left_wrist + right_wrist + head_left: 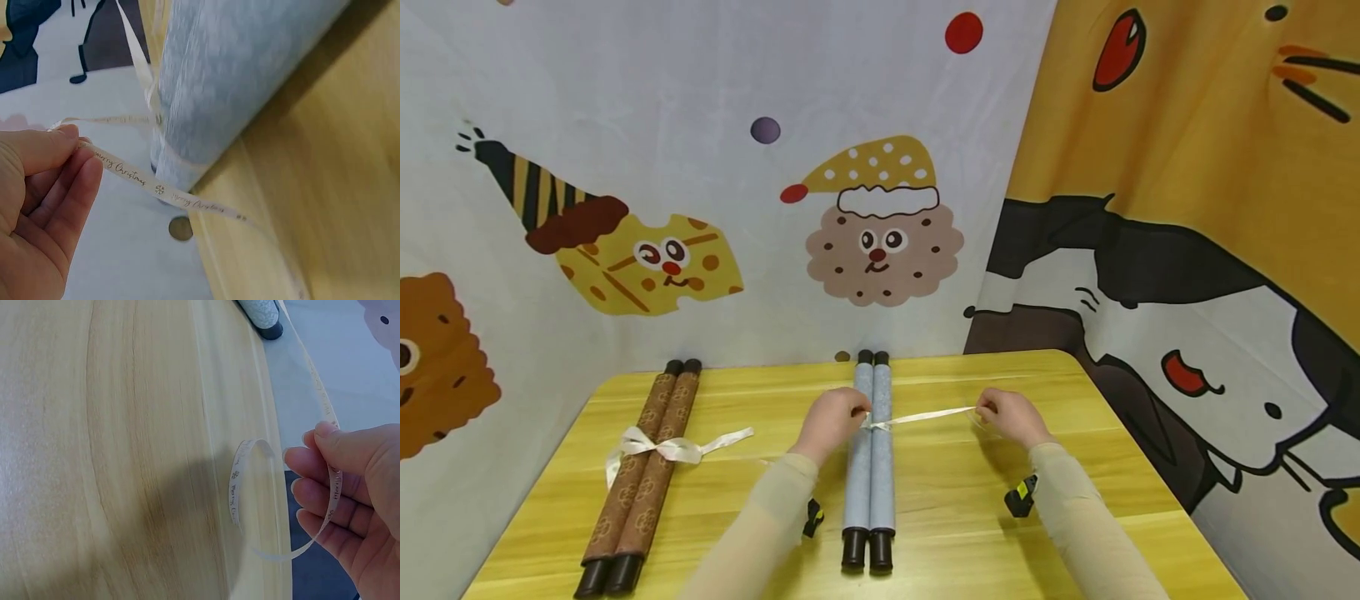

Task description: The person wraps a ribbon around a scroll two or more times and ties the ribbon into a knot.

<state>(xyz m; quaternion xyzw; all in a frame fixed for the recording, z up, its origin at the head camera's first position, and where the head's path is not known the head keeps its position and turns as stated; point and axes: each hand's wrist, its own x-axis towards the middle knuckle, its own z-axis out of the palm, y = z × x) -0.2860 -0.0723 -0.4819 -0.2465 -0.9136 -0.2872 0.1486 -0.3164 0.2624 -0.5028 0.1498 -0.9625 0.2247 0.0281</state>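
A light-blue scroll (859, 479) with dark end knobs lies lengthwise on the table, rolled into two parallel tubes. Round its middle runs a narrow cream ribbon (925, 416), crossed at the scroll and printed "Merry Christmas". My left hand (831, 423) pinches the ribbon between thumb and fingers just left of the tubes; in the left wrist view, a loop of ribbon (134, 178) and a loose tail hang from that pinch. Off to the right, my right hand (1011, 417) pinches the other end, drawn straight from the scroll. Its free tail (236, 487) curls below the fingers.
A brown patterned scroll (643, 500), tied with a white ribbon bow (677, 450), lies on the left of the wooden table (955, 533). Behind the table hangs a cartoon-printed cloth (700, 175), with another printed cloth to the right.
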